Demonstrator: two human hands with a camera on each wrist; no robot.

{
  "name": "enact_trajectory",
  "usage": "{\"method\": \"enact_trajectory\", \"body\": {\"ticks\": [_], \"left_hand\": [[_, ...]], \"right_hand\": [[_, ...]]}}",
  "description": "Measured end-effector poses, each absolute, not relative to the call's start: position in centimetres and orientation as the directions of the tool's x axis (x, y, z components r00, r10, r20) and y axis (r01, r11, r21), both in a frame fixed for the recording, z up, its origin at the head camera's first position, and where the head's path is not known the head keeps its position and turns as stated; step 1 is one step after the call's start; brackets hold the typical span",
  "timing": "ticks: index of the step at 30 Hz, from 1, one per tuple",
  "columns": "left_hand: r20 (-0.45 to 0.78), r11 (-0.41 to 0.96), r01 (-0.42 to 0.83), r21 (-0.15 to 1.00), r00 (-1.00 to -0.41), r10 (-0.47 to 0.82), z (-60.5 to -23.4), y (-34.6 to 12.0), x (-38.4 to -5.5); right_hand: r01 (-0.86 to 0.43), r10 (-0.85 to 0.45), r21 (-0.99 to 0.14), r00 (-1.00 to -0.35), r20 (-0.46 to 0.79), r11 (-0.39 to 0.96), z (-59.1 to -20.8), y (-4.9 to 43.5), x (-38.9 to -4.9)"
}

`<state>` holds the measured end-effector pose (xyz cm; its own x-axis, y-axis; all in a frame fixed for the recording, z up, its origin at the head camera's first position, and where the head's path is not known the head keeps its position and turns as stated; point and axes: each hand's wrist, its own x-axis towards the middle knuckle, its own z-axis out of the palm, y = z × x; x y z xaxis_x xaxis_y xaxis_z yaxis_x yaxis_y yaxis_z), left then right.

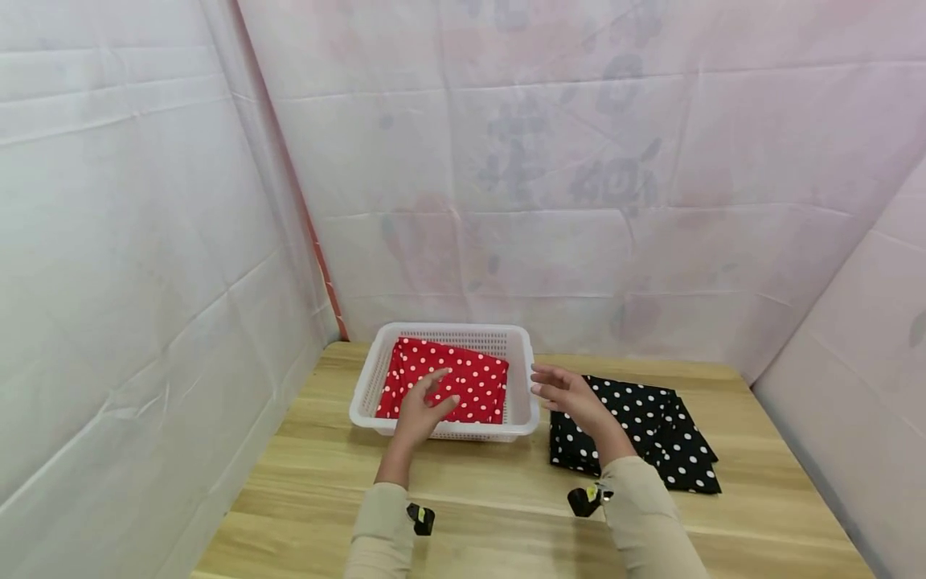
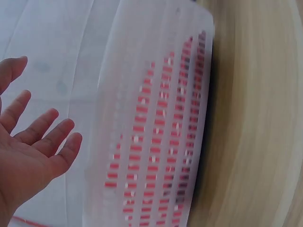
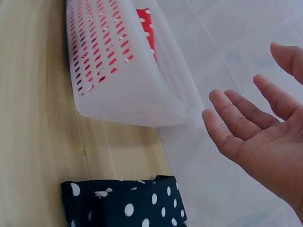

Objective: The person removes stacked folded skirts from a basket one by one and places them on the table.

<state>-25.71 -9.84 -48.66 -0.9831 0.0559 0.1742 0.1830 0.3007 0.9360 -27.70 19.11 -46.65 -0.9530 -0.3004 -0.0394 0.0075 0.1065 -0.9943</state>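
A folded red cloth with white polka dots (image 1: 473, 378) lies inside a white plastic basket (image 1: 531, 414) with slotted walls. My left hand (image 1: 417, 414) hovers over the basket's near left part, fingers spread and nothing held. To the right of the basket, my right hand (image 1: 576, 400) is raised above a folded black cloth with white polka dots (image 1: 644, 418), its fingers relaxed and apart. In the wrist views both the left palm (image 2: 23, 156) and the right palm (image 3: 274, 146) face inward without touching anything.
The wooden table (image 1: 289, 482) carries the basket and the black cloth. White sheets with faint printing hang behind the table (image 1: 506, 241) and along both sides, close to its edges.
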Motion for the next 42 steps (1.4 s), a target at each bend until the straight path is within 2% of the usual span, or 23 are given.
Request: {"method": "enact_trajectory", "body": {"ticks": [6, 11, 18, 24, 31, 42], "left_hand": [[0.176, 0.28, 0.179, 0.943, -0.984, 0.036, -49.1, -12.1, -26.8], [0.128, 0.295, 0.131, 0.946, -0.991, 0.031, -49.4, -13.7, -27.6], [-0.009, 0.369, -0.018, 0.929, -1.0, -0.025, -49.0, -15.5, -29.1], [-0.097, 0.474, -0.136, 0.87, -0.99, -0.105, -49.3, -16.7, -30.1], [-0.174, 0.476, -0.206, 0.855, -0.979, -0.11, -50.0, -16.6, -30.6], [-0.261, 0.603, -0.226, 0.765, -0.965, -0.031, -50.4, -16.1, -31.1]], "right_hand": [[0.05, -0.33, -0.996, -0.941, -0.071, 0.073, -46.8, 17.0, -29.3], [0.118, -0.354, -0.992, -0.927, -0.124, 0.038, -47.1, 15.3, -30.3], [0.236, -0.318, -0.965, -0.912, -0.26, 0.112, -47.8, 13.0, -31.5], [0.326, -0.256, -0.919, -0.89, -0.377, 0.22, -49.2, 10.9, -31.6], [0.29, -0.203, -0.893, -0.905, -0.373, 0.344, -50.6, 9.8, -31.3], [0.347, -0.207, -0.891, -0.887, -0.413, 0.294, -51.7, 9.8, -31.9]]}}
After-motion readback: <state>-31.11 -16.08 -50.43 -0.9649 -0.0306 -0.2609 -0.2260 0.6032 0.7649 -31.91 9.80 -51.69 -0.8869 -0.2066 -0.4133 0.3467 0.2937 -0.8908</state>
